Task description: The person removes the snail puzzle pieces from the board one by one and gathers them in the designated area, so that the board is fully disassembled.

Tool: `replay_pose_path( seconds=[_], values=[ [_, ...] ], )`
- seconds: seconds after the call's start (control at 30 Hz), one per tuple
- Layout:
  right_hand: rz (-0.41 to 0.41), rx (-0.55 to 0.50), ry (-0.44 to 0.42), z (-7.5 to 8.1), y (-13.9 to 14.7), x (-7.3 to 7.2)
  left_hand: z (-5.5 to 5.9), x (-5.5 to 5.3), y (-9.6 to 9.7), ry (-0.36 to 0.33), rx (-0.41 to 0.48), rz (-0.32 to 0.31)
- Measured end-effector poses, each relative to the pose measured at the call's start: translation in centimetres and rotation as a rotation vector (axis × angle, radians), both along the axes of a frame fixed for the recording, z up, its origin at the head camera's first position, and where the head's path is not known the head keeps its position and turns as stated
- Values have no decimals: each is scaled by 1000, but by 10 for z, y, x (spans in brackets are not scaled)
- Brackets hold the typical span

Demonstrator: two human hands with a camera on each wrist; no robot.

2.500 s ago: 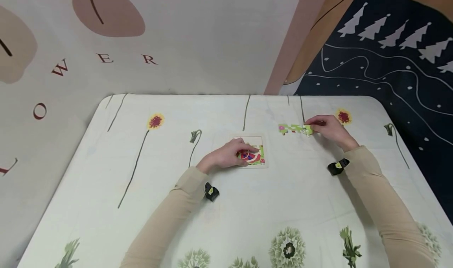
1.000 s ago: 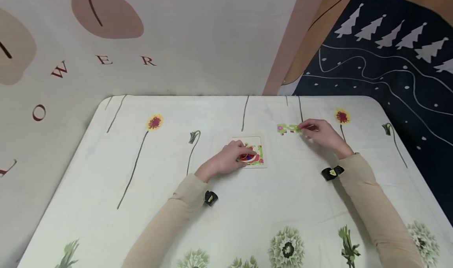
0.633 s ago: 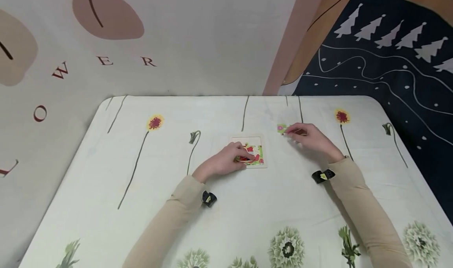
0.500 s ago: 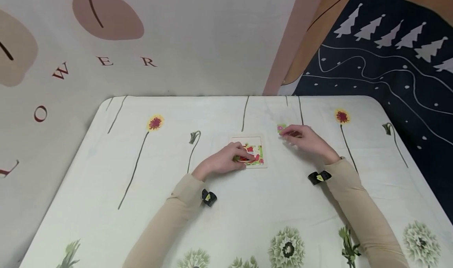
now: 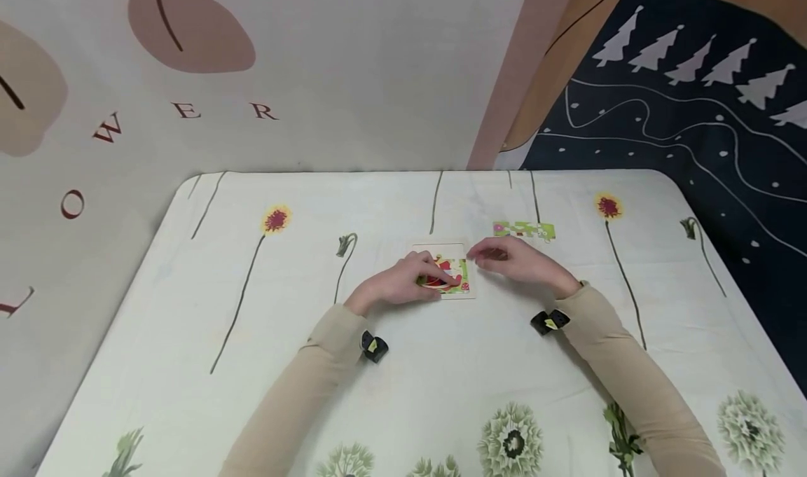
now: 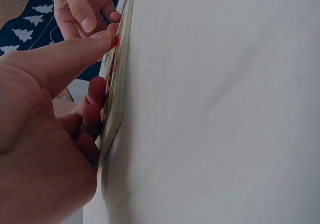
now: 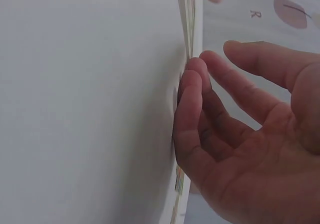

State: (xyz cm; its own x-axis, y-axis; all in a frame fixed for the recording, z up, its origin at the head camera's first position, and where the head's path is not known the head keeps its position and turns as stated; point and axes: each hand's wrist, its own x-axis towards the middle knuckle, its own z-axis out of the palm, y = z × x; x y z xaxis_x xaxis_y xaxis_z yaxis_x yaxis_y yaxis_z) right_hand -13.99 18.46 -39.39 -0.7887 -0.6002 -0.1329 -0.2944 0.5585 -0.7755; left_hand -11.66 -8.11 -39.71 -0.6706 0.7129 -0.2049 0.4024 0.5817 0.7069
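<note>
A square jigsaw puzzle board (image 5: 471, 289) with a pale frame lies near the middle of the table, in the head view. Its lower part carries a red and green picture (image 5: 464, 275); the upper strip is pale. My left hand (image 5: 403, 279) rests over its left side, a straight digit touching the picture in the left wrist view. Part of the picture is hidden beneath that hand. My right hand (image 5: 520, 261) is by the board's upper right corner, fingers loosely bent, with nothing visible in them. Several green puzzle pieces (image 5: 523, 230) lie in a row behind it.
The white tablecloth (image 5: 284, 407) has printed flowers and stems. A pale wall (image 5: 378, 78) with printed shapes and letters rises behind the table's far edge. At the right hangs a dark cloth (image 5: 693, 113) with white trees.
My right hand has moved left along the row of green pieces and nearer, to the board's right side. The whole row shows again. My left hand has barely moved on the board.
</note>
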Motion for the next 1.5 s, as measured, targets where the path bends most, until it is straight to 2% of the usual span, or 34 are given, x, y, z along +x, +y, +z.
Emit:
replay_pose_path(
  seconds=[0.57,0.93,1.27,1.5],
  values=[
    [13,13,-42,-2,-8,0,0,-2,2,-32,-25,10],
    [-24,12,-82,1,-14,2,2,-2,5,-36,-32,17],
    [-37,-50,-153,4,-15,2,0,-2,4,-50,-52,34],
    [-34,-67,-149,3,-14,5,0,-2,5,-33,-66,17]
  ],
)
